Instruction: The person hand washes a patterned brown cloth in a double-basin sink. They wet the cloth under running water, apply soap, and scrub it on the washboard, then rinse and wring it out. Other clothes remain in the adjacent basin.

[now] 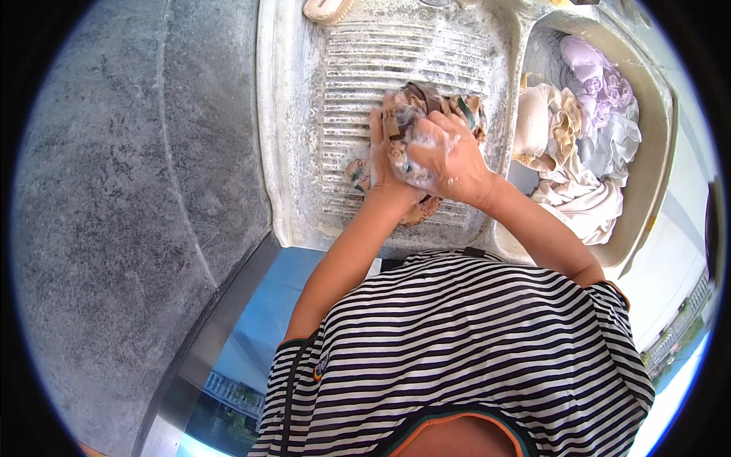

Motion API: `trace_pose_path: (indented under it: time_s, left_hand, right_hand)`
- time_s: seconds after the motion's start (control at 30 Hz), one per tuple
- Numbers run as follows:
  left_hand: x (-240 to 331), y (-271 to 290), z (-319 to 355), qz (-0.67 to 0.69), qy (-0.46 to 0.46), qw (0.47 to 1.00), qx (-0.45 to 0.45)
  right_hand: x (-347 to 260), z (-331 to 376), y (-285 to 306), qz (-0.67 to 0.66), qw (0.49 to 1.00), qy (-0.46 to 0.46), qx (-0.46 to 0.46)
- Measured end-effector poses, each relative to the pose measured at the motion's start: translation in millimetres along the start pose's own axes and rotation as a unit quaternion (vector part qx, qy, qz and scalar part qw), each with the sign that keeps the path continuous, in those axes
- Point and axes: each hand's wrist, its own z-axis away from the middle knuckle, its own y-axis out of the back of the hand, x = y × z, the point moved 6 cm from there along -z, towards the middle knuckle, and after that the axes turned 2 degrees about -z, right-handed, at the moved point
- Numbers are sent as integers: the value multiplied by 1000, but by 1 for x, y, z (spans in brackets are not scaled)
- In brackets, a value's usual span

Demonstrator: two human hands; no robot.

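A wet garment (pixel 423 99), patterned in brown, tan and dark green, is bunched up over the ribbed washboard (pixel 350 84) of a stone sink. White suds cling to it and to my hands. From the left, my left hand (pixel 385 164) supports the bundle, its fingers partly covered by the cloth. My right hand (pixel 454 156) is closed in a fist on top, gripping the fabric against the left. Loose folds of the same cloth stick out beneath my wrists and beside the left hand.
Right of the washboard, a basin (pixel 653 164) holds wet laundry: a lilac piece (pixel 598 80), a tan piece (pixel 565 122) and a cream piece (pixel 582 199). A scrubbing brush (pixel 327 9) lies at the sink's far left. A grey stone counter (pixel 114 167) adjoins on the left.
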Motion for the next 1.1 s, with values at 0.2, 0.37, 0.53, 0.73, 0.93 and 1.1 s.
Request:
trace_pose_path:
  time_s: [0.2, 0.37, 0.53, 0.73, 0.93, 1.1]
  left_hand:
    - [-4, -4, -13, -5, -2, 998, 69]
    - [-12, -15, -6, -17, 34, 998, 49]
    - [-1, -7, -11, -16, -33, 990, 134]
    - [-4, -8, -18, -60, -17, 997, 51]
    - [-10, -19, -14, 12, -8, 998, 59]
    - [1, -11, -16, -11, -19, 1000, 12]
  right_hand:
    - [148, -117, -34, 65, 958, -276, -32]
    - [154, -93, -30, 95, 944, -309, -60]
    - [21, 12, -6, -11, 995, -82, 47]
    - [154, -125, -35, 120, 953, -279, -17]
    - [78, -43, -22, 63, 982, -175, -28]
    - [52, 14, -23, -7, 993, -68, 97]
